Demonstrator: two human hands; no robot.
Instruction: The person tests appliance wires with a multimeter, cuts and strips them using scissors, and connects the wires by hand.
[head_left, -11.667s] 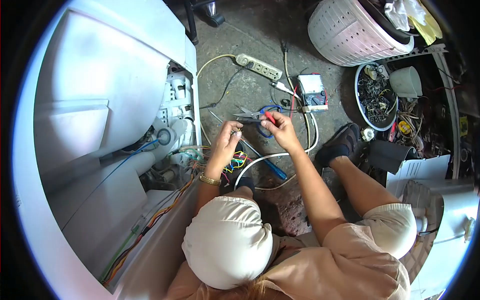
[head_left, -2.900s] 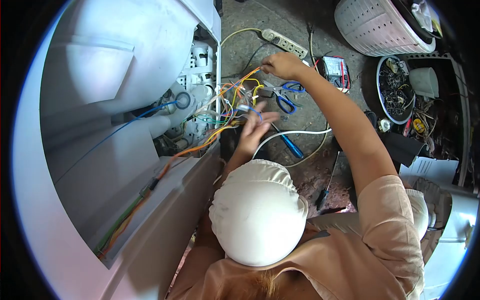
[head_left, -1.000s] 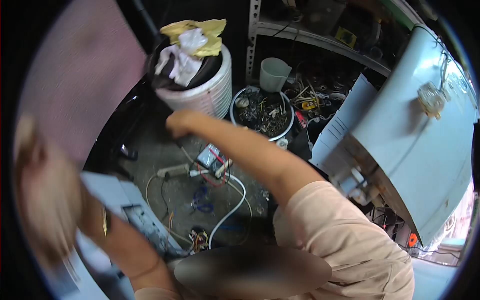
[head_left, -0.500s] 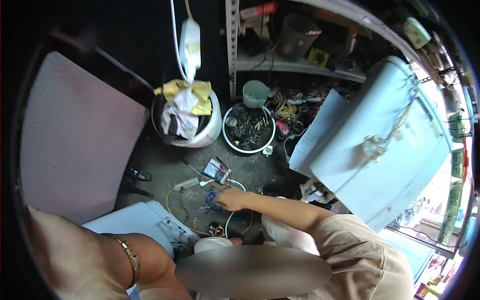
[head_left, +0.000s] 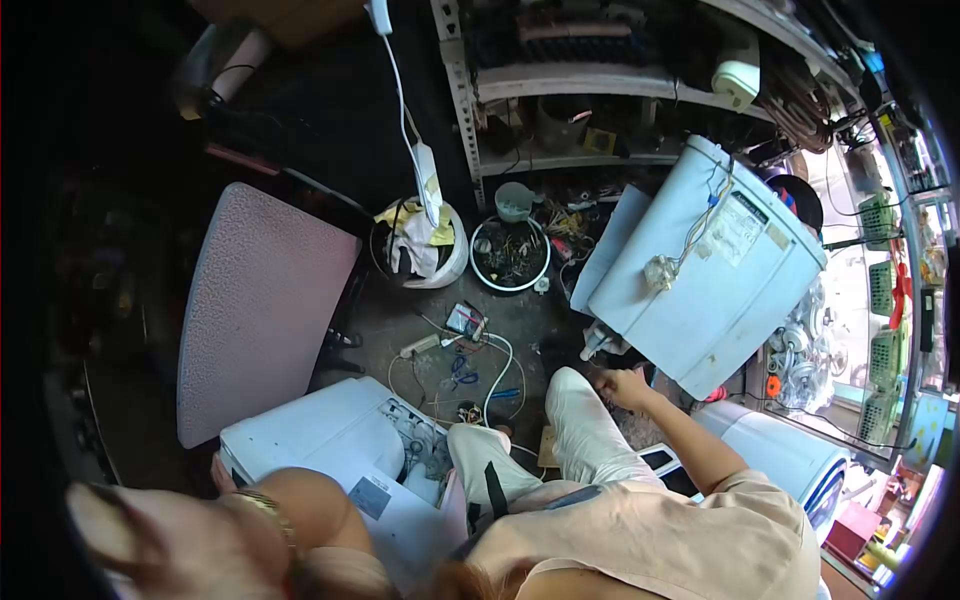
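Note:
My right hand (head_left: 626,388) is beside my right knee, fingers curled in; whatever they hold, if anything, is too small to make out. The lower end of a white appliance housing (head_left: 690,335) with loose wires is just above it. My left hand (head_left: 125,530) is raised close to the camera and blurred, with a gold-coloured band on the wrist; its fingers cannot be read. On the floor ahead lie a multimeter (head_left: 466,319), a power strip (head_left: 420,346), a coiled blue wire (head_left: 463,371) and a blue-handled tool (head_left: 505,394).
Another white appliance (head_left: 300,430) lies at my left, before a pinkish textured panel (head_left: 265,310). Farther off stand a white bucket (head_left: 453,262) with cloths and a round basin (head_left: 510,262) of debris. Metal shelves (head_left: 620,95) line the back. White cable (head_left: 508,350) crosses the floor.
My right hand has left the blue wire on the floor and moved right to beside my knee. The view has shifted, showing my legs and more of the shelves. My left hand stays raised.

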